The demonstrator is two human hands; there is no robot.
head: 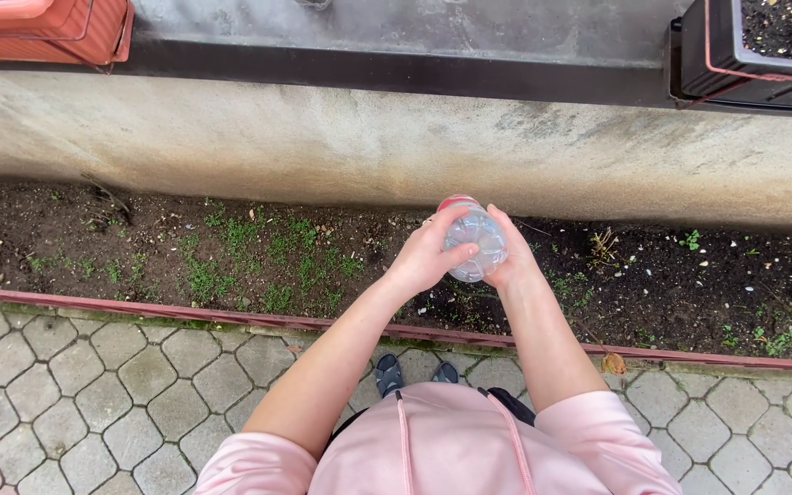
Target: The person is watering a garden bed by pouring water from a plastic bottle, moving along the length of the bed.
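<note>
Over a soil bed [231,247] along a concrete wall [323,137].
Clear plastic bottle [475,242] (red cap [456,201] pointing away) held above the soil, clasped between left hand [425,258] and right hand [512,254], fingers wrapped around it.

1. The bottle [475,240] is clear with a red cap.
2. The hoodie [451,449] is pale pink.
3. The paving [93,385] is grey, in a honeycomb pattern.
4. The planter [43,27] at ten o'clock is terracotta orange.
5. The soil bed [139,247] is dark brown with green patches.
</note>
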